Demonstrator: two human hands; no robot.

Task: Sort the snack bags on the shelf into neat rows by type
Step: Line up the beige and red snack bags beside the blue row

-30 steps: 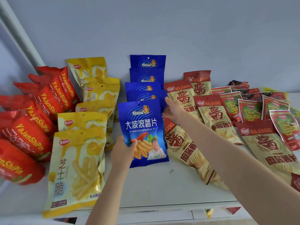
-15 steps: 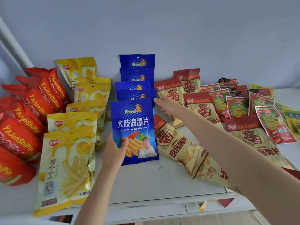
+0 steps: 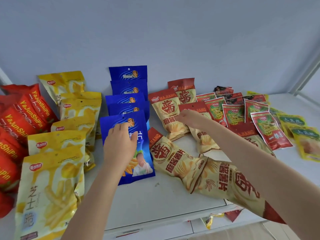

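Head view: left hand (image 3: 120, 144) lies flat, fingers spread, on the front blue bag (image 3: 128, 149), pressing it into its row on the shelf (image 3: 142, 201); right hand (image 3: 189, 118), loosely curled and holding nothing, hovers over the Majiang bags (image 3: 168, 115), probably next.

The left hand (image 3: 119, 144) now lies flat on the blue bag (image 3: 136, 163); the right hand (image 3: 190, 118) has moved onto the Majiang bags (image 3: 168, 111).

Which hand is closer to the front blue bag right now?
Left. The left hand lies flat on the front blue bag, touching it. The right hand is off to its right, over the MAJIANG bags.
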